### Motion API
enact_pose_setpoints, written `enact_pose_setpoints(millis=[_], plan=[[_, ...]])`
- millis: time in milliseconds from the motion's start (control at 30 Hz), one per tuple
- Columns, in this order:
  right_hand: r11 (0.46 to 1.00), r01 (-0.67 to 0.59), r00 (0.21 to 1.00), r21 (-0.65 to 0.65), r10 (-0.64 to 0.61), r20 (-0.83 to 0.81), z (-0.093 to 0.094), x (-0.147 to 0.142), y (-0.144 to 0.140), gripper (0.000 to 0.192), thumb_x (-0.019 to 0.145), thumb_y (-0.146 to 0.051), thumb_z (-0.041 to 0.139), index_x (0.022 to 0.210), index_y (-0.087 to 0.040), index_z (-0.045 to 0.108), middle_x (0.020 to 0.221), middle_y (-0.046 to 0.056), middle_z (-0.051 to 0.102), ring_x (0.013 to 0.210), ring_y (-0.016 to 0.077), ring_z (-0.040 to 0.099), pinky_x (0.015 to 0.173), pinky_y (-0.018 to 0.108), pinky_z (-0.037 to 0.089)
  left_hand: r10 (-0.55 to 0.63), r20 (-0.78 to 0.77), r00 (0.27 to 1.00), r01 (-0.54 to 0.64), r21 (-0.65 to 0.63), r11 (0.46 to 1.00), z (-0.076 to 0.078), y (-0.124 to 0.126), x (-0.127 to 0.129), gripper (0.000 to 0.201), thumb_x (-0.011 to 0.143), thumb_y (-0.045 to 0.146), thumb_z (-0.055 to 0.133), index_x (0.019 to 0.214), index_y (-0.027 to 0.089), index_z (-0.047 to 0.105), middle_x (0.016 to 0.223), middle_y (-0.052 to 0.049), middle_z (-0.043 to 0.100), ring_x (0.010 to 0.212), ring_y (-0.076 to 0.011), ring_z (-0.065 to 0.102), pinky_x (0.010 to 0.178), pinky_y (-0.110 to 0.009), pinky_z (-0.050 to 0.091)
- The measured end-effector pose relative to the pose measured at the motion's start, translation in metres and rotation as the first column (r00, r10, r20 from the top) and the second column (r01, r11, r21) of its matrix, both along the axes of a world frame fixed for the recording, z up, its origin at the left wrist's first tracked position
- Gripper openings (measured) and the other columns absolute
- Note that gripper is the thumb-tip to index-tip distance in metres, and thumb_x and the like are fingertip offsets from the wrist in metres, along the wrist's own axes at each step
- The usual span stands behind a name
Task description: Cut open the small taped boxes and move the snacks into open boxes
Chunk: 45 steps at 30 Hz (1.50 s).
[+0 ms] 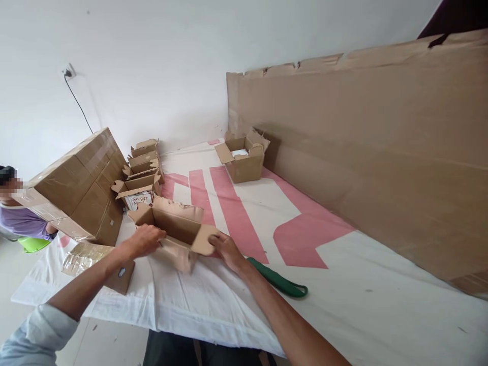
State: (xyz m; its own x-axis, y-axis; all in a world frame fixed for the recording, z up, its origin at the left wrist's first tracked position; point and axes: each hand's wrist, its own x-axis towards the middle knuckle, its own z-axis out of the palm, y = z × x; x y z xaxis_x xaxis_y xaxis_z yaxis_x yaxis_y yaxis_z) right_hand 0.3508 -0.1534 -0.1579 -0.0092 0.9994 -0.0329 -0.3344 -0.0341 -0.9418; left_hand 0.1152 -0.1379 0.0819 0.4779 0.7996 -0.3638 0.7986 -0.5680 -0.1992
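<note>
Open brown cardboard box (175, 226) is near left on the pink-and-white tablecloth (263, 208), its right flap (203, 240) pinched by the right hand (227, 249), the left hand (147, 240) curled at its near side, grip unclear, open brown cartons (143, 168) crowding far left, a slim dark-green object (280, 280) right.

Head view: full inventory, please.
Handled carton: 1, brown, left of centre
Carton row: several, brown, beyond it
Cardboard panel: 1, brown, right
Far carton: 1, brown, by panel
Large taped block: 1, brown, left
Small carton: 1, brown, front left
Long item: 1, green, right of centre
Table cover: 1, white-pink, beneath
Wall: 1, white, behind
Cord: 1, black, upper left
Co-worker: 1, purple top, far left
Tub: 1, green, left
Floor: 1, pale, lower left
Something: 1, dark, top right
Trousers: 1, dark, bottom
Sleeve: 1, bluish, lower left
Left hand: 1, bare, carton's near side
Right hand: 1, bare, carton's end flap
</note>
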Motion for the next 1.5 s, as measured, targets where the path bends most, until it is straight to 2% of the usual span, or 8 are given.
enact_pose_setpoints(millis=[133, 300, 633, 1033, 1200, 1333, 1433, 1500], plan=[[1.0, 0.013, 0.995, -0.018, -0.014, -0.101, 0.006, -0.003, 0.001, 0.058, 0.08, -0.064, 0.084, 0.12, -0.023, 0.075, 0.103, 0.007, 0.078, 0.09, 0.0237, 0.074, 0.083, 0.041, 0.063, 0.155, -0.023, 0.988, -0.152, 0.091, 0.984, -0.003, 0.046, -0.041, 0.017, 0.094, 0.016, 0.062, 0.103, 0.023, 0.074, 0.11, -0.013, 0.08, 0.111, -0.0325, 0.076, 0.088, -0.037, 0.056], [0.999, 0.006, 0.991, -0.034, -0.01, -0.136, 0.015, 0.0, -0.001, 0.057, 0.077, -0.061, 0.087, 0.116, -0.022, 0.076, 0.101, 0.008, 0.077, 0.09, 0.0233, 0.072, 0.079, 0.039, 0.063, 0.275, -0.026, 0.961, -0.268, 0.157, 0.951, -0.012, 0.08, -0.077, 0.018, 0.097, 0.018, 0.059, 0.108, 0.023, 0.072, 0.11, -0.013, 0.079, 0.109, -0.0302, 0.074, 0.089, -0.035, 0.054], [0.998, -0.009, 0.99, -0.055, 0.001, -0.142, 0.021, 0.003, -0.004, 0.051, 0.08, -0.056, 0.086, 0.118, -0.024, 0.077, 0.106, 0.007, 0.078, 0.089, 0.0216, 0.072, 0.079, 0.038, 0.063, 0.352, -0.065, 0.934, -0.331, 0.218, 0.918, -0.02, 0.112, -0.093, 0.035, 0.103, 0.04, 0.069, 0.129, 0.017, 0.068, 0.13, -0.011, 0.07, 0.114, -0.0255, 0.071, 0.099, -0.048, 0.061], [0.999, -0.022, 0.991, -0.048, 0.016, -0.135, 0.017, 0.004, -0.003, 0.047, 0.08, -0.053, 0.086, 0.117, -0.024, 0.076, 0.103, 0.006, 0.078, 0.084, 0.0201, 0.072, 0.079, 0.038, 0.063, 0.357, -0.112, 0.927, -0.319, 0.261, 0.911, -0.017, 0.108, -0.104, 0.038, 0.103, 0.04, 0.069, 0.134, 0.018, 0.066, 0.134, -0.011, 0.068, 0.116, -0.0261, 0.07, 0.099, -0.049, 0.061], [0.998, -0.019, 0.99, -0.052, 0.012, -0.139, 0.013, 0.004, -0.002, 0.05, 0.078, -0.055, 0.088, 0.115, -0.024, 0.077, 0.102, 0.006, 0.079, 0.084, 0.0202, 0.072, 0.08, 0.038, 0.063, 0.32, -0.056, 0.946, -0.295, 0.267, 0.918, -0.017, 0.099, -0.101, 0.033, 0.1, 0.029, 0.067, 0.13, 0.017, 0.066, 0.131, -0.018, 0.07, 0.126, -0.0345, 0.065, 0.109, -0.05, 0.051], [0.998, -0.018, 0.992, -0.053, 0.011, -0.128, 0.009, 0.005, -0.006, 0.054, 0.076, -0.059, 0.088, 0.115, -0.023, 0.077, 0.103, 0.006, 0.079, 0.082, 0.0199, 0.072, 0.079, 0.038, 0.063, 0.266, 0.045, 0.963, -0.268, 0.26, 0.928, -0.007, 0.078, -0.098, 0.056, 0.089, 0.034, 0.075, 0.141, 0.021, 0.06, 0.144, -0.017, 0.063, 0.134, -0.0367, 0.059, 0.113, -0.047, 0.047], [0.998, -0.02, 0.993, -0.06, 0.013, -0.113, 0.004, 0.006, -0.01, 0.054, 0.076, -0.061, 0.087, 0.113, -0.023, 0.076, 0.1, 0.007, 0.079, 0.082, 0.0212, 0.073, 0.078, 0.039, 0.063, 0.241, 0.137, 0.961, -0.271, 0.28, 0.921, 0.006, 0.047, -0.109, 0.052, 0.097, 0.038, 0.065, 0.146, 0.022, 0.059, 0.15, -0.013, 0.061, 0.138, -0.0312, 0.057, 0.116, -0.04, 0.045], [0.998, -0.023, 0.994, -0.063, 0.016, -0.107, 0.0, 0.007, -0.013, 0.053, 0.077, -0.062, 0.087, 0.112, -0.024, 0.076, 0.099, 0.007, 0.079, 0.083, 0.0221, 0.073, 0.077, 0.039, 0.063, 0.249, 0.245, 0.937, -0.318, 0.301, 0.899, 0.012, 0.019, -0.128, 0.044, 0.101, 0.039, 0.057, 0.14, 0.02, 0.065, 0.143, -0.011, 0.067, 0.131, -0.0284, 0.063, 0.112, -0.037, 0.048]])
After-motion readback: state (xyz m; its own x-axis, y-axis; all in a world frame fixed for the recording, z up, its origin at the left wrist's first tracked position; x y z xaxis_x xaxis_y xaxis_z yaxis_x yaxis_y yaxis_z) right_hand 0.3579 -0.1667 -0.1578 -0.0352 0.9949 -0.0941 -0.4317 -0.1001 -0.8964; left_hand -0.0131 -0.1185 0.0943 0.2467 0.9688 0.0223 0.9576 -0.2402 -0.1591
